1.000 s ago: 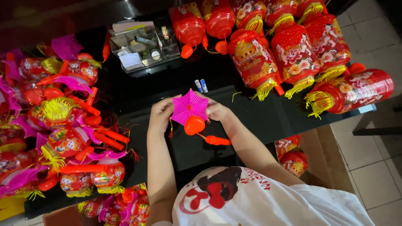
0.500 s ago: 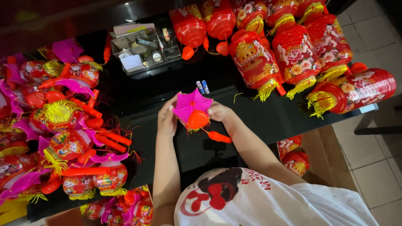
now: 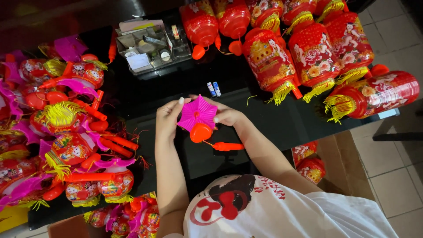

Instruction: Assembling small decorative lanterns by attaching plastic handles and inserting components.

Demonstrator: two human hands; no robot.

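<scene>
two hands: left hand (image 3: 168, 118) and right hand (image 3: 227, 116) each closed on an edge of the pink folded lantern (image 3: 198, 113)
position: lantern between them, above the black table (image 3: 273, 119)
handle: orange stick (image 3: 225, 146) points toward the right hand, nearer

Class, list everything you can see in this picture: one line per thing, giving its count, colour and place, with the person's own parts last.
Folded paper lantern: one, pink, red cap below, held between both hands.
Handle stick: one, red-orange, hanging under the held lantern.
Batteries: two, pale with blue, on the table beyond the hands.
Organiser tray: one, clear, small parts inside, top centre.
Opened lanterns: several, red with yellow tassels, top right.
Folded lanterns: a heap, red and pink, left side.
Table: one, black.
Left hand: on the lantern's left edge.
Right hand: on its right edge.
</scene>
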